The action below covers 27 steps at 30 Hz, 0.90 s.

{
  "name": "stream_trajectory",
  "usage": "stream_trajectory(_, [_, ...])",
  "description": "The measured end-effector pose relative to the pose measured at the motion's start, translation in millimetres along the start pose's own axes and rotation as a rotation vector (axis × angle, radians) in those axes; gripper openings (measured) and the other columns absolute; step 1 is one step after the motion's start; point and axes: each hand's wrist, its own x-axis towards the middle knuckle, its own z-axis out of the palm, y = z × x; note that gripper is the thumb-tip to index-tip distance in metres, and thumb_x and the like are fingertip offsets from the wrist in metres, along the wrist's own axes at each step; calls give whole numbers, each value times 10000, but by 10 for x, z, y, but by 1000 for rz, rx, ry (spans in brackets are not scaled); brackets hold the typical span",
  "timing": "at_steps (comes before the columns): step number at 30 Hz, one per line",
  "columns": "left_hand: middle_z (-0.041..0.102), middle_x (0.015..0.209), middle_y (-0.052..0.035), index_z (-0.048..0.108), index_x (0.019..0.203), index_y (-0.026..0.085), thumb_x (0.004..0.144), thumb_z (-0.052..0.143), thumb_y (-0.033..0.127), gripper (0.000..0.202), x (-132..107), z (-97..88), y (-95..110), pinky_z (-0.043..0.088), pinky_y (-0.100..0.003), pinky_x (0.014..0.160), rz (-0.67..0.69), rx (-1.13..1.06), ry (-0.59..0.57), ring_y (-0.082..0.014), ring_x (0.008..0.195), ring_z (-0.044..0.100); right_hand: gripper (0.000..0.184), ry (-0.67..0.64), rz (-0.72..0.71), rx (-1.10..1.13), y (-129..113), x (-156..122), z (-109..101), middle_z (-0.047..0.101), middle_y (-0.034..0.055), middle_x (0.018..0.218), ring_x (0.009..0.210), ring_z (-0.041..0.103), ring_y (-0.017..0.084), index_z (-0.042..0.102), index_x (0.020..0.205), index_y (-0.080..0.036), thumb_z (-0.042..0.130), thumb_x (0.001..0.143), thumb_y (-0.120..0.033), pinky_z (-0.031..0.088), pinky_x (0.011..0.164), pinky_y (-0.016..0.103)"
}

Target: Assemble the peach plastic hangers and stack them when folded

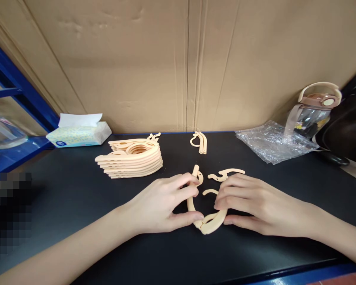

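Observation:
Both my hands rest on a black table (77, 198) and pinch cream plastic hanger parts (209, 223) that meet between them. My left hand (163, 206) grips a curved arm piece (192, 186) between thumb and fingers. My right hand (249, 204) closes on the other curved piece at the joint. A loose hook piece (225, 174) lies just beyond my right fingers. To the left stands a stack of folded cream hangers (132, 158). Another small cream piece (199, 141) lies near the back wall.
A tissue pack (80, 132) sits at the back left beside a blue shelf frame (17, 87). Crumpled clear plastic (273, 142) and a lidded water bottle (314, 107) stand at the back right, next to a dark bag (348, 130). Cardboard (178, 59) lines the wall.

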Motion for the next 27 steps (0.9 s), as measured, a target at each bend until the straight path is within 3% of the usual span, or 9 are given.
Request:
stream_trajectory(11, [594,1241,-74,592,895,177,865,628,488,314,17,23,17,505,-324,862,-14,-9,-15,-228,1057,615,191,-19,-95,-26,-27,16,24,655,54,980,902,585,157,629,991,-164,439,994,-184,457,755,294])
stream_trajectory(15, [578,1263,-80,578,925,186,886,605,420,239,15,23,25,509,-318,840,-53,0,-38,-228,1036,619,193,-4,-8,2,-24,-2,43,619,63,1028,855,605,131,612,999,-171,422,999,-202,477,708,258])
stream_trajectory(22, [609,1101,-68,506,922,197,888,543,257,79,17,16,40,503,-311,817,-99,-54,-78,-209,971,632,187,-28,5,26,-21,21,27,597,42,867,768,566,136,586,938,-169,413,1000,-200,467,682,269])
stream_trajectory(27, [561,1274,-84,492,990,202,884,533,206,114,21,9,43,483,-329,907,-78,-65,-94,-225,1106,584,174,-19,9,21,-17,11,42,618,58,934,824,584,141,596,964,-162,428,995,-197,477,735,277])
